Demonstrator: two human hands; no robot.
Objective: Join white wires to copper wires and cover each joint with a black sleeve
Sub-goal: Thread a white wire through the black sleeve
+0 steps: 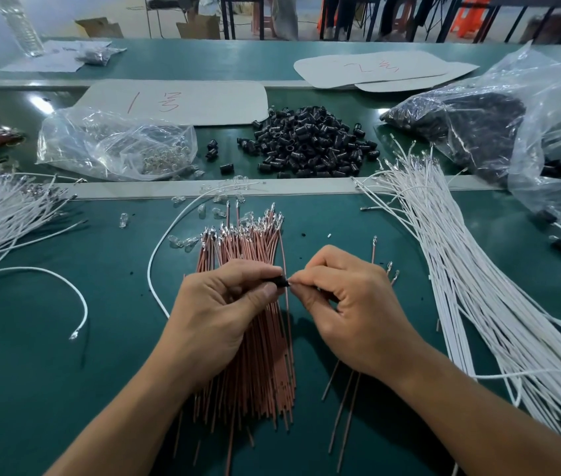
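I am seeing a clear bag (114, 146) holding small shiny parts and a bigger bag (512, 118) holding black pieces. My left hand (217, 314) and right hand (351, 304) are pinching one black sleeve (281, 280) in curled fingers (258, 297), its long axis lying left-right, above the copper wires (244, 355) on the desk (31, 372).

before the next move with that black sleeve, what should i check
1. Grip: left hand pinches the black sleeve: ok.
2. Other end: right hand pinches at the sleeve's tip: ok.
3. Wire joint seated inside the sleeve: cannot tell, the fingers hide it.
4. Supply of copper wires bundled under the hands: ok.
5. Supply of white wires lying to the right: ok.
6. The spare sleeve pile beyond the hands: ok.
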